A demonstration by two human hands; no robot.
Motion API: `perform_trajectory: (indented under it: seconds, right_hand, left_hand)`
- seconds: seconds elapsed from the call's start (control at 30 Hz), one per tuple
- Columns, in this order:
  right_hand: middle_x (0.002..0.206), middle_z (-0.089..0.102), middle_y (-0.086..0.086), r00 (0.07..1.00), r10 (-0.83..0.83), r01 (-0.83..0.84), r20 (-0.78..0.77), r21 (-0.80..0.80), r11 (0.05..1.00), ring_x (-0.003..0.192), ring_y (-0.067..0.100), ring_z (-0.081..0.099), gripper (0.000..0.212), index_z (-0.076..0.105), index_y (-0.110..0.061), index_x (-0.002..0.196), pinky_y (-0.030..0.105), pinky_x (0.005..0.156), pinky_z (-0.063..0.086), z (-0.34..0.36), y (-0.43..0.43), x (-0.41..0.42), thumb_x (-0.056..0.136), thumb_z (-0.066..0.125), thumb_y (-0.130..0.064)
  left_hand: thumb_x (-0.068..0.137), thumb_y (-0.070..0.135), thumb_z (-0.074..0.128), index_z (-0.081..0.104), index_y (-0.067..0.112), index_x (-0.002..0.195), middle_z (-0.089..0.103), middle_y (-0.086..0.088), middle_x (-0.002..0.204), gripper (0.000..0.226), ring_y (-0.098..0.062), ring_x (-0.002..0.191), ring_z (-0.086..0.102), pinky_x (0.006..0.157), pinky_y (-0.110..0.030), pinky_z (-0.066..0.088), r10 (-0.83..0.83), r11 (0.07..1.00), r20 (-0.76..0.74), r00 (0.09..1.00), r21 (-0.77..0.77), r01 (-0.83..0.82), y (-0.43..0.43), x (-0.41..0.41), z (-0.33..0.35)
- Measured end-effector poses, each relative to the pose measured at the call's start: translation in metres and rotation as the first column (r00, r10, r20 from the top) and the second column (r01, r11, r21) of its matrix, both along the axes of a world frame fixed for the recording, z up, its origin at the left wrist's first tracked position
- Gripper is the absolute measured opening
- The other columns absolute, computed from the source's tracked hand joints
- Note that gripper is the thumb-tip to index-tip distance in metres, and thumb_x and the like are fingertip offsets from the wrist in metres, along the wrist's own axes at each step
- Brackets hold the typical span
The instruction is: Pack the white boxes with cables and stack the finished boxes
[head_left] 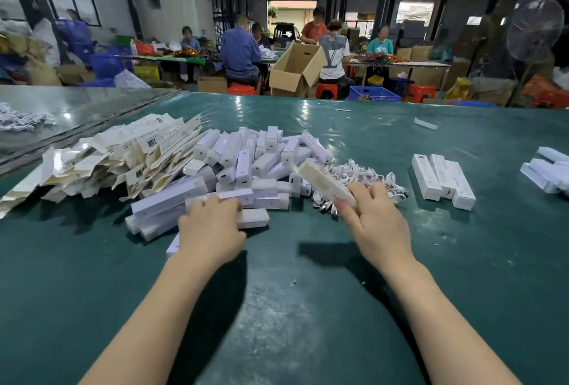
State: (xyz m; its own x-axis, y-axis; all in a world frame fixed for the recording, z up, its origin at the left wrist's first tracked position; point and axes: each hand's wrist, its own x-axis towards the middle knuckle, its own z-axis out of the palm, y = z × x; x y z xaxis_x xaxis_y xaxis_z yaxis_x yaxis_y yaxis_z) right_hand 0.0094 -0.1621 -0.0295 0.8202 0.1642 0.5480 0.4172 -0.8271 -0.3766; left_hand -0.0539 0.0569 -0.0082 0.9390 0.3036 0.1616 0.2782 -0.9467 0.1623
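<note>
A big heap of white boxes (246, 165) lies in the middle of the green table (277, 292). My left hand (212, 230) rests on the near edge of this heap, fingers curled over a long white box (252, 219). My right hand (374, 221) grips one white box (320, 179) that points up and to the left, tilted above the table. Under and behind that box lies a tangle of white cables (360, 178). To the right, three finished boxes (443, 181) lie side by side.
Flat unfolded box sleeves (117, 159) are piled at the left. More white boxes (548, 172) lie at the right edge, and one loose box (425, 123) lies farther back. Other people sit at tables beyond, with a cardboard carton (295, 70) and a fan (535, 30).
</note>
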Motion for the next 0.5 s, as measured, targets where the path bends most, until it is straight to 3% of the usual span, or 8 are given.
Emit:
perform_trajectory:
  seconds: [0.07, 0.13, 0.27, 0.4, 0.5]
  right_hand:
    - [0.103, 0.036, 0.002, 0.998, 0.035, -0.037, -0.053, -0.041, 0.998, 0.087, 0.031, 0.051, 0.033, 0.048, -0.012, 0.109, 0.033, 0.061, 0.037, 0.0, -0.002, 0.002, 0.091, 0.047, -0.04]
    - [0.109, 0.041, 0.001, 0.989, 0.099, -0.107, -0.109, -0.072, 0.992, 0.088, 0.029, 0.05, 0.028, 0.047, -0.013, 0.104, 0.032, 0.062, 0.034, -0.001, -0.002, 0.002, 0.09, 0.052, -0.037]
    - [0.079, 0.049, -0.007, 0.982, 0.149, -0.156, -0.12, -0.048, 0.987, 0.072, 0.023, 0.043, 0.026, 0.038, -0.022, 0.091, 0.033, 0.059, 0.026, 0.002, -0.003, -0.002, 0.087, 0.055, -0.041]
    - [0.074, 0.048, -0.008, 0.98, 0.191, -0.196, -0.055, -0.107, 0.975, 0.074, 0.022, 0.046, 0.043, 0.047, -0.018, 0.091, 0.035, 0.06, 0.02, 0.006, -0.003, -0.002, 0.08, 0.034, -0.058]
    - [0.086, 0.058, -0.003, 0.972, 0.228, -0.233, -0.049, -0.144, 0.962, 0.086, 0.024, 0.052, 0.054, 0.053, -0.019, 0.101, 0.034, 0.065, 0.027, 0.005, -0.002, -0.002, 0.076, 0.028, -0.061]
  left_hand:
    - [0.084, 0.017, 0.053, 0.046, 0.031, 0.118, 0.051, 0.001, 0.126, 0.037, -0.026, 0.117, 0.042, 0.089, -0.038, 0.038, -0.017, 0.998, -0.051, 0.999, -0.053, 0.014, 0.01, 0.002, -0.005]
    - [0.084, 0.013, 0.052, 0.05, 0.032, 0.11, 0.058, 0.002, 0.117, 0.032, -0.024, 0.104, 0.05, 0.082, -0.033, 0.041, -0.052, 0.995, 0.033, 0.998, -0.089, 0.055, 0.015, 0.004, -0.005]
    - [0.086, 0.02, 0.055, 0.045, 0.035, 0.102, 0.053, 0.009, 0.086, 0.025, -0.012, 0.068, 0.052, 0.054, -0.026, 0.034, -0.095, 0.928, 0.264, 0.96, -0.325, 0.181, 0.016, 0.002, 0.009]
    - [0.069, 0.052, 0.055, 0.053, 0.038, 0.092, 0.055, 0.012, 0.089, 0.027, -0.01, 0.072, 0.054, 0.064, -0.025, 0.041, -0.138, 0.674, 0.441, 0.887, -0.614, 0.411, 0.005, -0.005, 0.024]
    - [0.07, 0.049, 0.051, 0.059, 0.038, 0.082, 0.057, 0.009, 0.083, 0.018, -0.002, 0.067, 0.051, 0.065, -0.018, 0.04, -0.233, 0.647, 0.477, 0.848, -0.575, 0.501, 0.0, -0.008, 0.023]
